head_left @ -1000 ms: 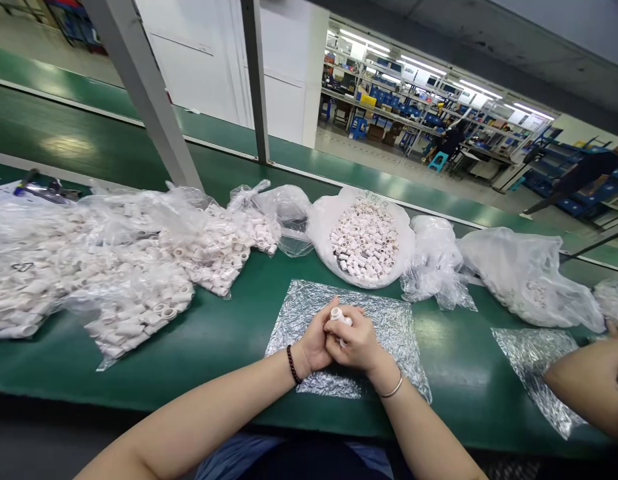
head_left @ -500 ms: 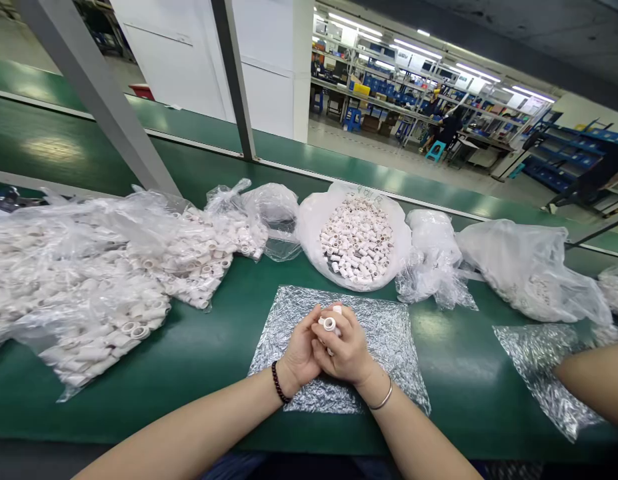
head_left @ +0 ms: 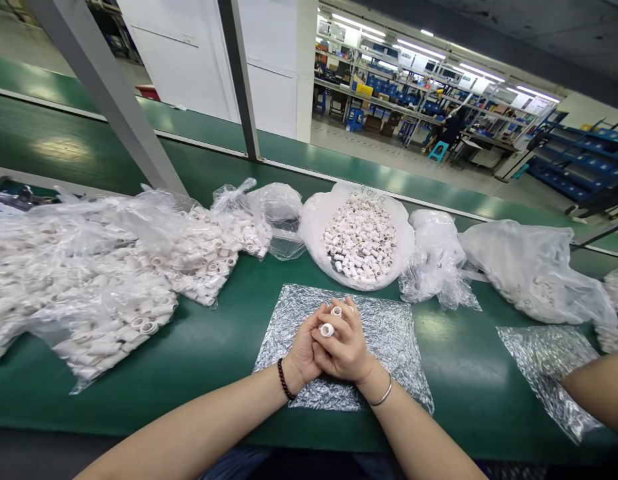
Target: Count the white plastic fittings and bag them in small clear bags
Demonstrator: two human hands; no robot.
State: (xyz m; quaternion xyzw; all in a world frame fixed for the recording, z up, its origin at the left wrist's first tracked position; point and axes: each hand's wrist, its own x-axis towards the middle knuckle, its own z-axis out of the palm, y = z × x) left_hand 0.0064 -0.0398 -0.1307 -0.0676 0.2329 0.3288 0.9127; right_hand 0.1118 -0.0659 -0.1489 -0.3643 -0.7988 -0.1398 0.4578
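Observation:
My left hand [head_left: 305,347] and my right hand [head_left: 346,347] are cupped together above a crinkled silvery sheet [head_left: 393,347] on the green table. Between their curled fingers sit small white tube fittings [head_left: 327,330], two with their round openings showing; any others deeper in the palms are hidden. Beyond the sheet stands an open white plastic bag [head_left: 311,223] full of similar white fittings [head_left: 361,243].
Clear bags of white fittings [head_left: 109,293] cover the table's left side. More plastic bags [head_left: 433,250] line the back. At the right, another person's forearm [head_left: 601,387] reaches over a second silvery sheet [head_left: 543,353]. A grey post [head_left: 109,93] rises at back left.
The fittings have shifted between my hands, and two round openings now show where one was clear before. The whole view has moved slightly.

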